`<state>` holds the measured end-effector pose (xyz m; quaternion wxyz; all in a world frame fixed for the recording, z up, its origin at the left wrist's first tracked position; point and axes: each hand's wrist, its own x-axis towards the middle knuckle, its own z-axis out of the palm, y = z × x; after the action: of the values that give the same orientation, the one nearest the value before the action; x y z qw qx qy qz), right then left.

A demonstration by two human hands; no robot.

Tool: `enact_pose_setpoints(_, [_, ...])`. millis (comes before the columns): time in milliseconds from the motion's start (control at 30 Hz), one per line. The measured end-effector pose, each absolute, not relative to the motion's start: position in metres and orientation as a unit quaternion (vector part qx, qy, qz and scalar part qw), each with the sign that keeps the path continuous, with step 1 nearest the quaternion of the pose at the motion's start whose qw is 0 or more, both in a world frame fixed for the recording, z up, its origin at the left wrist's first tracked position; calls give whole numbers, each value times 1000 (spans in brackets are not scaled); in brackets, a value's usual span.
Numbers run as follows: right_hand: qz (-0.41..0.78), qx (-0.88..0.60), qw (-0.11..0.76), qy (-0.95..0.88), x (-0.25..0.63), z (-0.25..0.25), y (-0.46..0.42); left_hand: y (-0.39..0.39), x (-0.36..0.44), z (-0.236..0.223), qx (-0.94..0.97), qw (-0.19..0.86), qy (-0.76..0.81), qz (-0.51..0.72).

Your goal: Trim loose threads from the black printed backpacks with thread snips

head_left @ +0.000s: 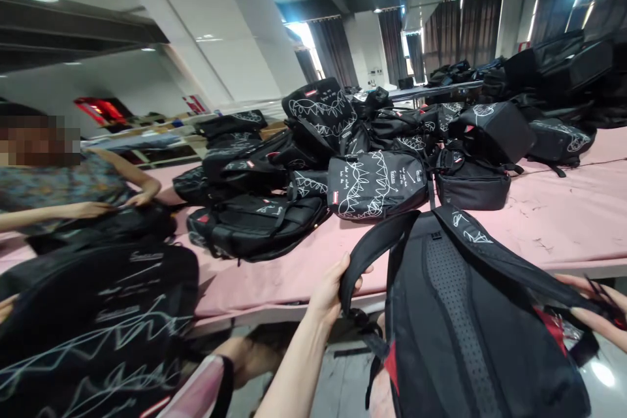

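A black backpack [470, 333] with a mesh back panel and red trim hangs in front of me, its back toward the camera. My left hand [336, 287] is closed round its left shoulder strap [372, 251]. My right hand [597, 310] at the right edge is closed on the lower end of the right shoulder strap [509, 261], near a dark strap end.
A pink-covered table [563, 209] carries a heap of several black backpacks with white line drawings [377, 183]. At left a co-worker in a patterned top handles a backpack [98, 228]. Another printed backpack [98, 326] sits at lower left.
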<state>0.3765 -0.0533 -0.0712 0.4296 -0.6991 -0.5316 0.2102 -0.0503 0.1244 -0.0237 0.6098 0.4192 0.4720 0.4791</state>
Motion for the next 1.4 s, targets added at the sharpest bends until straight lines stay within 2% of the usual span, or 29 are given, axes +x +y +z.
enact_pose_setpoints(67, [249, -700, 379, -551, 381, -79, -48, 127, -43, -22, 457, 610, 473, 441])
enact_pose_setpoints(167, [171, -731, 312, -583, 387, -86, -46, 109, -29, -24, 589, 584, 445, 338])
enact_pose_setpoints(233, [75, -756, 274, -590, 385, -85, -48, 87, -15, -36, 702, 472, 450, 286])
enact_pose_setpoints(300, [23, -751, 272, -601, 375, -79, -49, 64, 1, -56, 782, 288, 486, 264])
enact_pose_setpoints(400, [97, -697, 295, -646, 346, -65, -43, 37, 21, -86, 808, 74, 533, 240])
enact_pose_setpoints(467, [184, -669, 290, -659, 323, -56, -36, 25, 28, -101, 799, 15, 547, 249])
enact_pose_setpoints(533, [251, -643, 272, -670, 299, -49, -26, 15, 32, -111, 794, 5, 542, 276])
enact_pose_setpoints(633, [300, -608, 256, -689, 269, -47, -1, 1, 39, -121, 797, 53, 523, 297])
enact_pose_setpoints(733, [328, -609, 262, -673, 243, -59, 33, -11, 50, -129, 772, 148, 526, 326])
enact_pose_setpoints(867, [440, -607, 332, -573, 215, -87, 72, -18, 58, -129, 706, 278, 517, 395])
enact_pose_setpoints(1067, [604, -516, 407, -451, 199, -103, 79, 12, 35, -98, 679, 346, 513, 395])
enact_pose_setpoints(1133, [652, -473, 423, -414, 198, -103, 77, 30, 31, -93, 612, 416, 515, 433])
enact_pose_setpoints(1267, [619, -492, 423, -442, 197, -103, 73, 55, 37, -102, 424, 667, 425, 440])
enact_pose_setpoints(1333, [557, -522, 429, -484, 198, -104, 69, 60, 40, -110, 339, 736, 387, 440])
enact_pose_setpoints(1400, [495, -540, 427, -530, 201, -106, 62, 61, 41, -117, 282, 759, 372, 454])
